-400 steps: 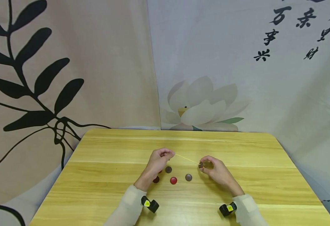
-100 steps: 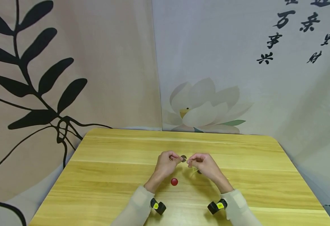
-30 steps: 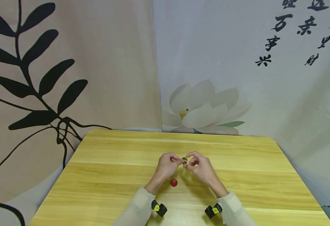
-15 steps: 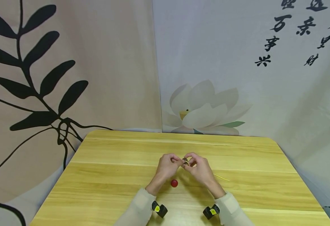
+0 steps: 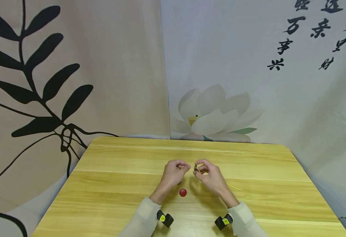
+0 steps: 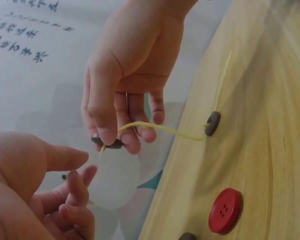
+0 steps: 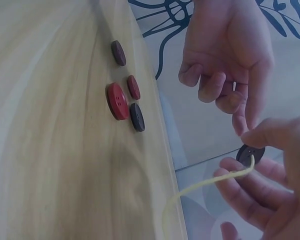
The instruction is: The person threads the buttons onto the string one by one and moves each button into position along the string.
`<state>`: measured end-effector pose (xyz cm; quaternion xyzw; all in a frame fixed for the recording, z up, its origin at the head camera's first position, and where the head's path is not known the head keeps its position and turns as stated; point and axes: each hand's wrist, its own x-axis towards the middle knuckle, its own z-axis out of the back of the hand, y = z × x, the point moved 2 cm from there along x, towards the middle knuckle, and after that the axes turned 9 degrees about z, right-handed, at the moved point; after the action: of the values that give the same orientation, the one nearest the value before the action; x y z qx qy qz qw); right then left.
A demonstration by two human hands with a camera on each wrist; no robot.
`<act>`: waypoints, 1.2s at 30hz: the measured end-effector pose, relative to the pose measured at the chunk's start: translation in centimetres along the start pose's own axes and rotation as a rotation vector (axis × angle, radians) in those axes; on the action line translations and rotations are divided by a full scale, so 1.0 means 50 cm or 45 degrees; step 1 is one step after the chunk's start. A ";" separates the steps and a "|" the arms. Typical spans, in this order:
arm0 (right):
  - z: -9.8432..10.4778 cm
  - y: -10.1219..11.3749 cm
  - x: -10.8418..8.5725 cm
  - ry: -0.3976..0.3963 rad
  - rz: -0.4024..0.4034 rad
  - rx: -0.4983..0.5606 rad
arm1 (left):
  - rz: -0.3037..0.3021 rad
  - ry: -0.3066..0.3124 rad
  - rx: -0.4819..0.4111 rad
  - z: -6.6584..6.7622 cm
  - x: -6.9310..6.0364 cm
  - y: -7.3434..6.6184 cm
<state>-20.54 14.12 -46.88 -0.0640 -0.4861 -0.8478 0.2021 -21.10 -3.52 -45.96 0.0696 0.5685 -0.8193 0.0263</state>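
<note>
In the left wrist view my right hand (image 6: 135,65) pinches a dark button (image 6: 107,142) between thumb and fingers. A yellow cord (image 6: 165,131) passes through it, its short tip poking out. Farther along, the cord runs through a second dark button (image 6: 213,123) by the table. My left hand (image 5: 174,172) is just left of the held button in the head view, apart from it. Its thumb and forefinger stand slightly apart, holding nothing. A large red four-hole button (image 5: 183,193) lies on the table between the hands.
In the right wrist view, a brown button (image 7: 118,53), a smaller dark red button (image 7: 133,87) and a black button (image 7: 137,117) lie around the red one. The wooden table (image 5: 116,197) ends at printed cloth hangings (image 5: 116,82).
Half a second ago both hands met at the dark button; now my left hand has drawn off leftward and my right keeps the button. Several loose buttons seen 13 seconds ago are hidden or moved.
</note>
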 end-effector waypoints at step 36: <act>-0.004 -0.005 -0.007 0.136 0.048 0.116 | -0.025 0.042 0.041 -0.014 -0.002 0.006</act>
<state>-20.30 14.16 -47.27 -0.0186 -0.5114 -0.8230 0.2464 -20.89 -2.96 -46.45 0.0777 0.5562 -0.8274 0.0077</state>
